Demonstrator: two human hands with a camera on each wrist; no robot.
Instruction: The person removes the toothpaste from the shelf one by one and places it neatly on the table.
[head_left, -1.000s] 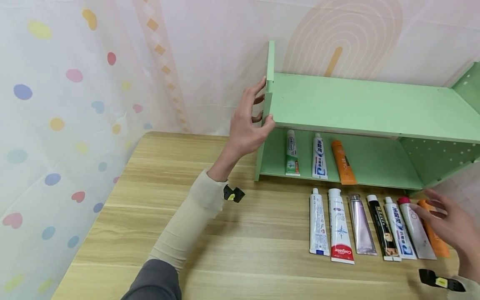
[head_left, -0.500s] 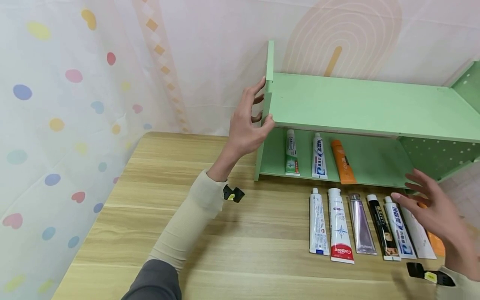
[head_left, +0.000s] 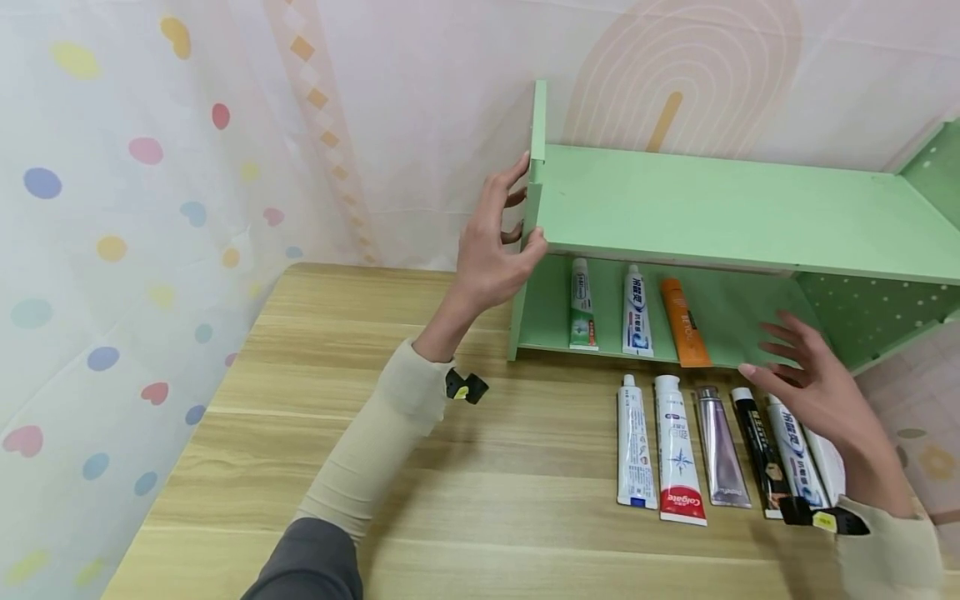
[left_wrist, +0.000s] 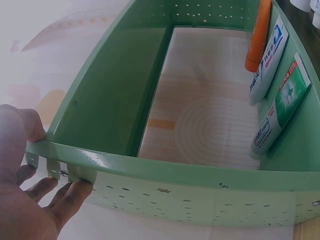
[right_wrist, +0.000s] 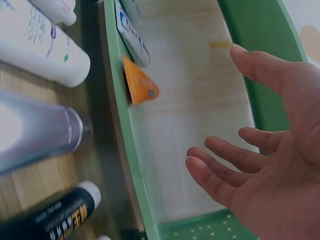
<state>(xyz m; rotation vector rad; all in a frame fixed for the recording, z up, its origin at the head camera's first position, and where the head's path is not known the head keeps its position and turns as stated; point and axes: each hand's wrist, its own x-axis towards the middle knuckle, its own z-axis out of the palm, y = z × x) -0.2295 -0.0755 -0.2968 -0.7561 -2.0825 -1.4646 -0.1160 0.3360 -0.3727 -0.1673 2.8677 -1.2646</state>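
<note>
My left hand [head_left: 491, 250] grips the left side panel of a green two-tier shelf [head_left: 735, 208]; in the left wrist view its thumb and fingers lie on either side of the panel's edge. On the lower tier lie a green-and-white toothpaste tube [head_left: 582, 304], a blue-and-white toothpaste tube [head_left: 637, 312] and an orange tube [head_left: 684, 325]. My right hand [head_left: 813, 392], fingers spread and holding nothing, is at the front of the lower tier, right of the orange tube. In the right wrist view its fingers [right_wrist: 225, 177] overlap the shelf's inside.
In front of the shelf, a row of tubes lies on the wooden table [head_left: 337, 333]: a white one [head_left: 636, 442], a Colgate tube [head_left: 678, 450], a silvery-purple one [head_left: 722, 450], a black one [head_left: 759, 446] and a blue-and-white one [head_left: 795, 450]. My right forearm covers the row's right end.
My right hand has moved left and up, from over the tubes at the row's right end to the front of the lower tier. My left hand keeps its grip on the panel.
</note>
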